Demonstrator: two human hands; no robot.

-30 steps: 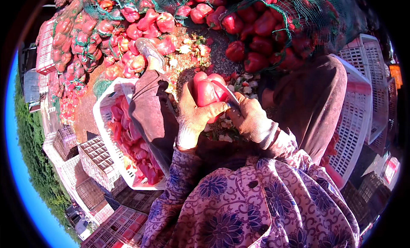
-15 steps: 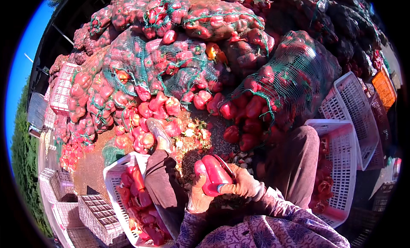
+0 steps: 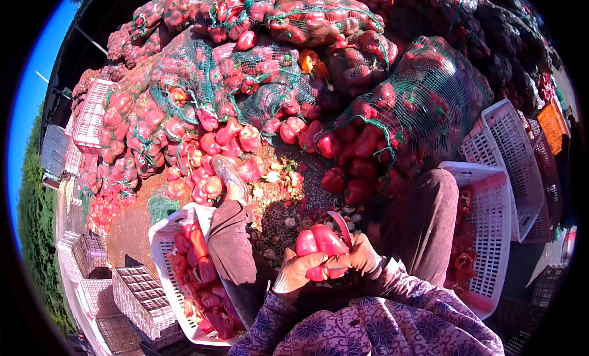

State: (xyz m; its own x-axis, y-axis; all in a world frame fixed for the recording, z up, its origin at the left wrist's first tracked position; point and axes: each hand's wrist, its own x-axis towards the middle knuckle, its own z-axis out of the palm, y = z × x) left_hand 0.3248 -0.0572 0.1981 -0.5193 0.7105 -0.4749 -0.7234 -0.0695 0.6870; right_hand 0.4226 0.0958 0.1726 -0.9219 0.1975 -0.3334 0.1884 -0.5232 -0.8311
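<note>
A red bell pepper (image 3: 320, 239) is held in front of my lap between both gloved hands. My left hand (image 3: 297, 272) is closed around its left and near side, with the thumb across it. My right hand (image 3: 363, 258) is closed on a knife (image 3: 341, 226) whose thin curved blade, tinted red, rises along the pepper's right side; the handle is hidden in the fingers. The right thumb meets the pepper's near side. Halved red peppers (image 3: 205, 273) fill a white crate (image 3: 161, 248) by my left leg.
Another white crate (image 3: 496, 245) with red pepper pieces (image 3: 464, 261) stands right of my right leg. Green mesh sacks (image 3: 423, 104) of peppers pile up ahead, with loose peppers (image 3: 362, 169) spilling out. Scraps (image 3: 282, 175) litter the ground. More crates (image 3: 144, 301) stand at left.
Both hands have turned the pepper, so its lobed end faces up and away. The knife blade now stands out above my right hand. My left thumb has moved across the pepper's near side.
</note>
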